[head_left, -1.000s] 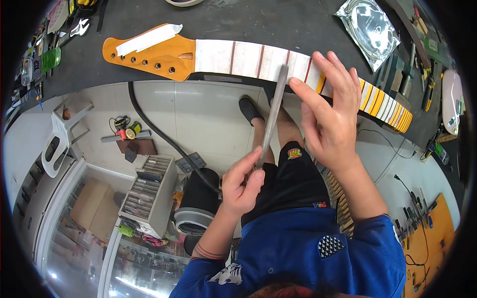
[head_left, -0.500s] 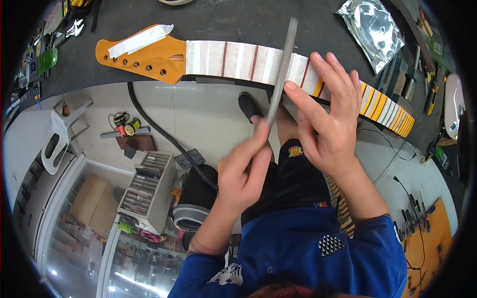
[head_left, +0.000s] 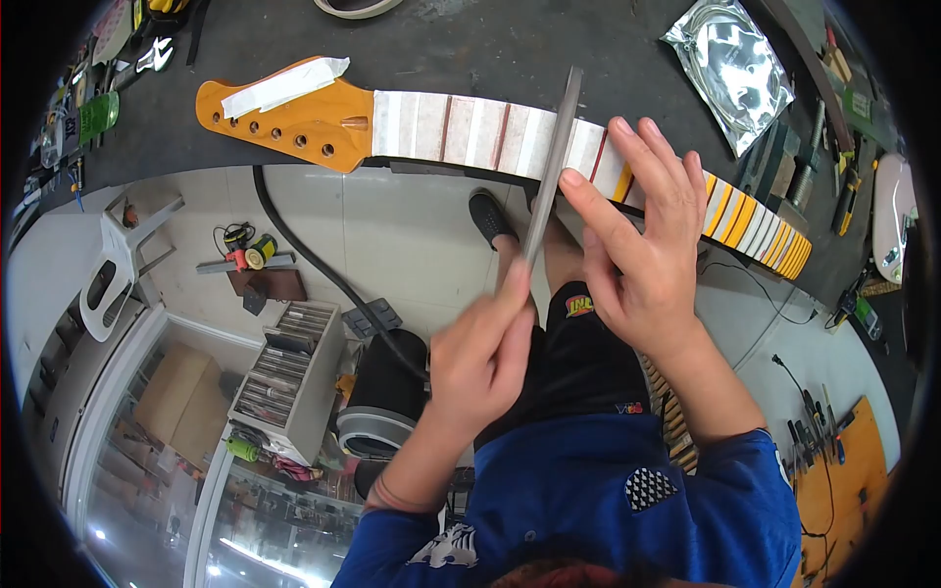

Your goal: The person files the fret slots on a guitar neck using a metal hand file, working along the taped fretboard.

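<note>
A guitar neck with an orange-brown headstock [head_left: 323,118] lies along the workbench's near edge. White tape covers much of its fretboard [head_left: 475,131], with dark and reddish fret lines showing between. My left hand [head_left: 475,363], slightly blurred, is closed around the lower end of a long grey metal file [head_left: 556,157]. The file lies slantwise across the fretboard, its far end over the bench. My right hand [head_left: 647,235] is open with its fingers spread. Its index fingertip is at the file's right side, and other fingertips rest on or just over the taped neck.
A shiny silver packet [head_left: 730,73] lies on the dark workbench [head_left: 431,49] at the upper right, beside several tools. A roll of tape [head_left: 358,6] is at the top edge. Below are a white chair [head_left: 118,260], a black hose [head_left: 304,235] and a drawer box [head_left: 289,377].
My left hand has pushed the file up across the neck since the first frame, then drawn it back slightly. My right hand has shifted a little left and stays at the neck.
</note>
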A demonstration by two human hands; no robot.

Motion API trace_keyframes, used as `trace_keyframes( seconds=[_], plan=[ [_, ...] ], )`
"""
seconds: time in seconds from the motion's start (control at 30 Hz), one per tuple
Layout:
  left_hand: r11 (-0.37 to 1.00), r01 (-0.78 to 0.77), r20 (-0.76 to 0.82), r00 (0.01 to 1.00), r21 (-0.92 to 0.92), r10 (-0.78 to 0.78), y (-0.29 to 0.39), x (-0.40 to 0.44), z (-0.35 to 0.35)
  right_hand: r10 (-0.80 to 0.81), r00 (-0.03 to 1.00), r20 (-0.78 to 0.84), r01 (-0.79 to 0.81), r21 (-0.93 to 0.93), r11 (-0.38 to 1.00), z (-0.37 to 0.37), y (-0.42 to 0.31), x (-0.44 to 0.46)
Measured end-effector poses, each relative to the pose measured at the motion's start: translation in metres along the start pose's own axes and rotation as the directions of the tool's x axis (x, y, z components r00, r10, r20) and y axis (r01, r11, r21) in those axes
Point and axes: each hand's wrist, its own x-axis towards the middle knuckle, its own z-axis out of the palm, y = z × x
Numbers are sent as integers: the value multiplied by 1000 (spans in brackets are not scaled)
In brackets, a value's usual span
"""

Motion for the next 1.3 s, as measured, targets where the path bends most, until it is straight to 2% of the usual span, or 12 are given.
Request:
trace_keyframes(
  seconds=[0.07,0.17,0.23,0.3,0.37,0.6,0.77,0.83,1.0,1.1,1.2,1.3],
  plan=[
    [997,24,49,998,76,-28,-7,-47,-11,-4,1000,-8,4,7,1000,2,1,0],
    [992,57,76,995,114,-66,2,-41,-14,3,1000,-4,-3,8,1000,1,0,0],
    [992,-35,-23,999,118,38,9,12,3,5,1000,-4,-5,7,1000,1,0,0],
    [992,-35,-20,999,125,38,15,53,11,5,1000,-6,-5,6,1000,2,0,0],
    [991,-41,-26,999,125,45,14,57,12,1,1000,-6,-1,4,1000,2,0,0],
    [973,21,58,998,229,-35,2,-53,-14,-2,1000,5,2,-1,1000,2,1,0],
    [985,-42,-13,999,169,45,14,50,10,13,1000,11,-13,-8,1000,1,-1,1],
    [985,-53,-28,998,162,58,14,57,13,14,1000,17,-14,-8,1000,0,-1,0],
    [974,-11,23,1000,226,6,-4,-35,-3,-1,1000,10,1,-5,1000,2,0,0],
    [972,9,18,1000,234,-13,-1,-50,-7,5,1000,19,-5,5,1000,0,0,0],
    [961,-41,0,999,274,43,11,18,5,9,1000,17,-9,6,1000,0,-1,0],
    [977,-25,-32,999,213,32,15,62,15,18,1000,23,-18,2,1000,0,-1,1]
  ],
)
